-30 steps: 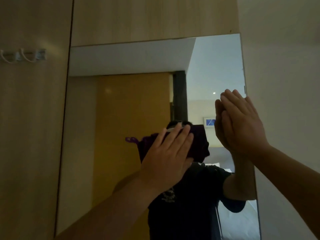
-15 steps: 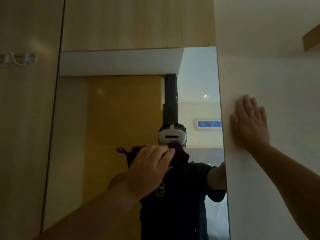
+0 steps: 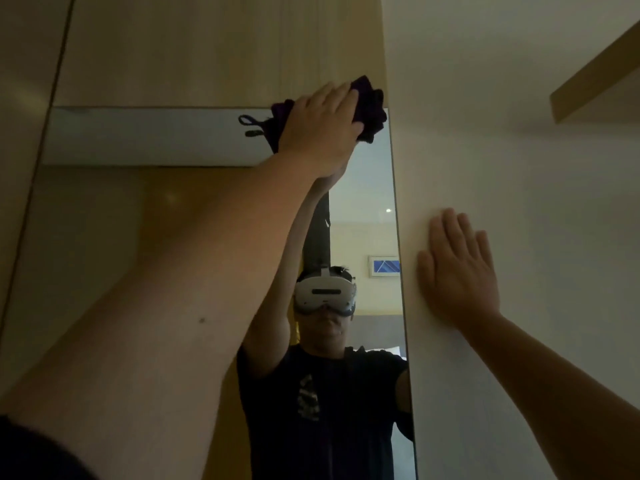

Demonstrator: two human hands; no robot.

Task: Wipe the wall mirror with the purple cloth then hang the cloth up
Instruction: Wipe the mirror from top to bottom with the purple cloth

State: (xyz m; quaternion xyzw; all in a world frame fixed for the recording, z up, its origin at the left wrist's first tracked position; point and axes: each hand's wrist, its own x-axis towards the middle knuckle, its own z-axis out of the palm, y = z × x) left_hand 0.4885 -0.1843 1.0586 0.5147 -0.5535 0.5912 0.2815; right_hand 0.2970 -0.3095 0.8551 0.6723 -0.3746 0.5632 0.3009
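Note:
A tall wall mirror (image 3: 145, 237) is set into a wood-panelled wall and reflects me. My left hand (image 3: 320, 128) is raised to the mirror's top right corner and presses a bunched purple cloth (image 3: 372, 107) against the glass. The cloth's hanging loop (image 3: 247, 120) sticks out to the left of the hand. My right hand (image 3: 459, 271) lies flat and open on the white wall just right of the mirror's edge, holding nothing.
Wood panelling (image 3: 207, 46) runs above and to the left of the mirror. A white wall (image 3: 519, 168) stands to the right, with a wooden shelf edge (image 3: 595, 74) high at the far right. The wall hooks are out of view.
My left hand has swept the cloth from the mirror's middle up to its top right corner. My right hand moved off the mirror edge onto the white wall and stays there. The view moved closer.

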